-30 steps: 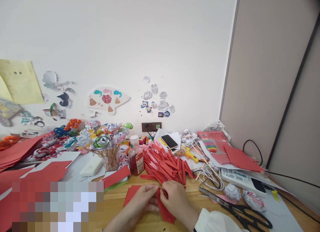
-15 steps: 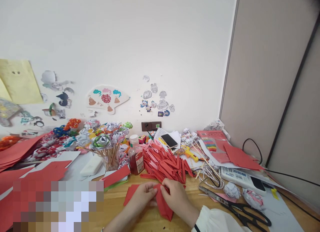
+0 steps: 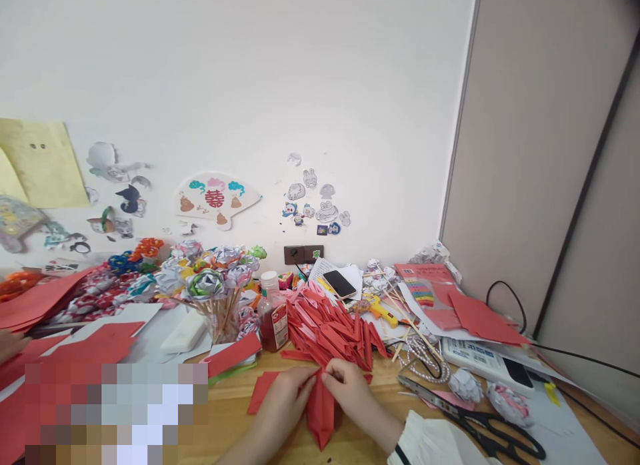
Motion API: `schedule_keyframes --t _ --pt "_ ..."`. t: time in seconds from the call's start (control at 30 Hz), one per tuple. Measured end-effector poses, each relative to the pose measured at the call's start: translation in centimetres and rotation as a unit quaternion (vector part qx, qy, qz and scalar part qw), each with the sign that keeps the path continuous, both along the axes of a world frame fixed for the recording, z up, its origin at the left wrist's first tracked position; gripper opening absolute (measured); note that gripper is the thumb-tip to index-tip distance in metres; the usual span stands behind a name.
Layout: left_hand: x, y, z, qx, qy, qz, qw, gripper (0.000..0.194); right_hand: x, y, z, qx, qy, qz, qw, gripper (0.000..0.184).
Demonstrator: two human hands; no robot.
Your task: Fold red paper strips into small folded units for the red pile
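Note:
Between my two hands is a folded piece of red paper (image 3: 321, 415), its pointed end hanging toward me over the wooden table. My left hand (image 3: 290, 391) pinches its upper left edge, fingers closed. On the upper right edge, my right hand (image 3: 347, 383) pinches it too, with thumb and fingers together. Another red paper piece (image 3: 261, 393) lies flat on the table, partly behind my left hand. Just beyond my hands is a large heap of folded red paper strips (image 3: 330, 325).
A red-filled bottle (image 3: 271, 318) and a cup of paper flowers on sticks (image 3: 220, 318) stand to the left. On the right lie black-handled scissors (image 3: 470, 415), crumpled paper balls (image 3: 466, 383) and a yellow glue gun (image 3: 383, 310). A phone (image 3: 340, 284) rests behind the heap.
The folded red paper has turned so its point hangs straighter down and further left. My left hand has closed more onto it. Part of a hand has appeared at the far left edge.

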State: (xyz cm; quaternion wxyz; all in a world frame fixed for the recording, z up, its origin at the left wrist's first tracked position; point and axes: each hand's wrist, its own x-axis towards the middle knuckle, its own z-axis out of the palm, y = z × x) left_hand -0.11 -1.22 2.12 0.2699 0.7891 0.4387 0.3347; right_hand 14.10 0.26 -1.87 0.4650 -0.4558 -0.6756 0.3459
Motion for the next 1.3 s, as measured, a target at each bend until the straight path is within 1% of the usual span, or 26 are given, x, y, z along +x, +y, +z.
schedule_keyframes --t 0.1,0.2,0.3,0.37,0.47,0.53,0.73,0.9,0.97,1.03,1.17,1.23,1.3 --pt "0.2 -0.4 0.3 -0.002 -0.005 -0.012 1.0 0.026 0.1 0.0 0.0 0.003 -0.003 -0.003 1.0 0.017" --pt "0.4 -0.6 0.3 -0.009 -0.012 -0.009 1.0 0.028 0.1 0.0 0.1 0.001 -0.006 -0.007 1.0 0.018" --pt "0.4 -0.2 -0.1 -0.035 -0.036 -0.018 0.999 0.032 0.1 -0.1 0.1 0.001 -0.008 -0.002 1.0 0.018" --pt "0.2 0.4 -0.4 -0.061 -0.063 -0.019 0.996 0.03 0.1 -0.1 0.1 0.001 -0.002 0.008 1.0 0.017" --pt "-0.2 1.1 -1.0 -0.07 -0.096 0.012 0.993 0.026 0.1 -0.1 0.0 -0.006 0.012 0.015 1.0 0.015" --pt "-0.4 1.3 -1.1 -0.055 -0.087 0.02 0.994 0.027 0.1 -0.1 0.0 -0.011 0.021 0.019 1.0 0.015" --pt "-0.3 0.6 -0.9 -0.004 -0.022 -0.04 0.999 0.038 0.2 0.2 -0.2 -0.01 0.033 0.03 0.999 0.018" --pt "-0.1 0.0 -0.7 0.003 -0.001 -0.036 0.999 0.036 0.2 0.2 -0.1 -0.008 0.032 0.029 0.999 0.016" --pt "0.0 0.0 -0.6 -0.01 -0.021 -0.039 0.999 0.034 0.2 0.1 0.0 -0.01 0.027 0.033 0.999 0.015" --pt "0.1 0.1 -0.4 -0.04 -0.054 -0.036 0.997 0.035 0.1 -0.1 0.1 -0.008 0.019 0.039 0.999 0.016" --pt "0.1 0.7 -0.4 -0.133 -0.086 -0.02 0.987 0.041 0.1 -0.2 0.2 -0.002 -0.004 0.042 0.999 0.016" --pt "0.0 1.1 -0.5 -0.166 -0.105 -0.043 0.98 0.036 0.0 -0.2 0.2 0.001 -0.013 0.043 0.999 0.016" --pt "-0.1 1.4 -0.8 -0.179 -0.135 -0.066 0.972 0.03 0.1 -0.2 0.2 0.002 -0.015 0.044 0.999 0.016"
